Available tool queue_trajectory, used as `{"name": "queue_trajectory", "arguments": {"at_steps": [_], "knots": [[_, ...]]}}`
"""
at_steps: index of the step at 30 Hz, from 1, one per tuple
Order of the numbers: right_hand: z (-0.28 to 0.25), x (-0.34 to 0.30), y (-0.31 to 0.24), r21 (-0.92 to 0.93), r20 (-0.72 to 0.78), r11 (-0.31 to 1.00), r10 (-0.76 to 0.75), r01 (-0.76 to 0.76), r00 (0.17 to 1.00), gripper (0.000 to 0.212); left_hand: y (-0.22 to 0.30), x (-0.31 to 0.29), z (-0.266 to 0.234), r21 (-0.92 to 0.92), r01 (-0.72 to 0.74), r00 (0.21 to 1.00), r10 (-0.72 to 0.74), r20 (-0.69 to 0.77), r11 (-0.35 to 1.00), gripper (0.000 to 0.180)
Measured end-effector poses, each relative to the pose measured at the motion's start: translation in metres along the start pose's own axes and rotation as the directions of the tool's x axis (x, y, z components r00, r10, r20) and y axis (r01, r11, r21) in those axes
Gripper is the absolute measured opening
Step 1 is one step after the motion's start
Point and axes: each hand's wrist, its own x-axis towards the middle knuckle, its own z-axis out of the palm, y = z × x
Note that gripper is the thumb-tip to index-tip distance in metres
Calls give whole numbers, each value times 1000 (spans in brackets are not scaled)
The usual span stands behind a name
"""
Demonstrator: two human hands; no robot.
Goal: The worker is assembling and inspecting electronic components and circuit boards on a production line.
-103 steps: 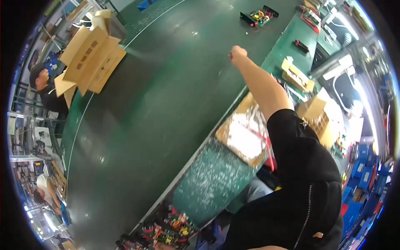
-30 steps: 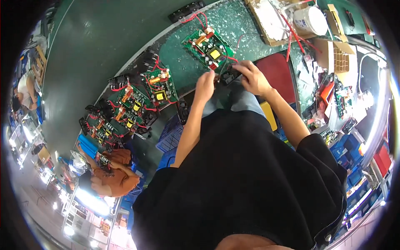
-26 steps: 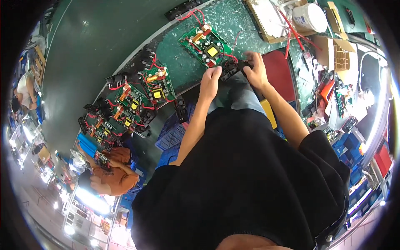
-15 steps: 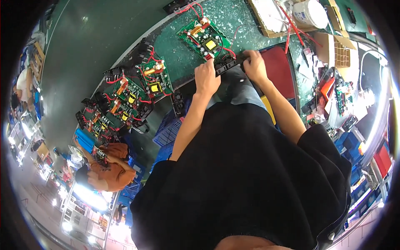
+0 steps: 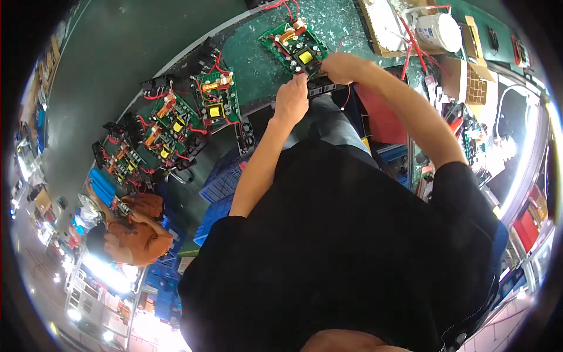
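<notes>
On your left, other boards (image 5: 215, 97) crowd the green desk (image 5: 255, 79). Your left hand (image 5: 291, 102) is at the near edge of the circuit board (image 5: 297, 49) (the one with a yellow block), which lies ahead on the desk. A black strip (image 5: 322, 90) is just below. Your right hand (image 5: 341, 68) is at the board's right side; I can't tell what either grip holds.
</notes>
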Motion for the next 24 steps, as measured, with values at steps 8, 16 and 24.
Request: {"name": "queue_trajectory", "arguments": {"at_steps": [8, 16, 24], "knots": [[-22, 7, 0, 122, 296, 991, 16, -55, 955, 21, -13, -2, 12, 96, -59, 998, 59, -1, 994, 31], [-19, 8, 1, -192, 192, 922, -300, 335, 934, 18, -19, -8, 14, 77, -80, 995, 84, -58, 994, 31], [-9, -14, -19, -406, 79, 877, -246, 256, 966, 20, -26, -19, 7, 122, -108, 992, 115, -52, 987, 33]]}}
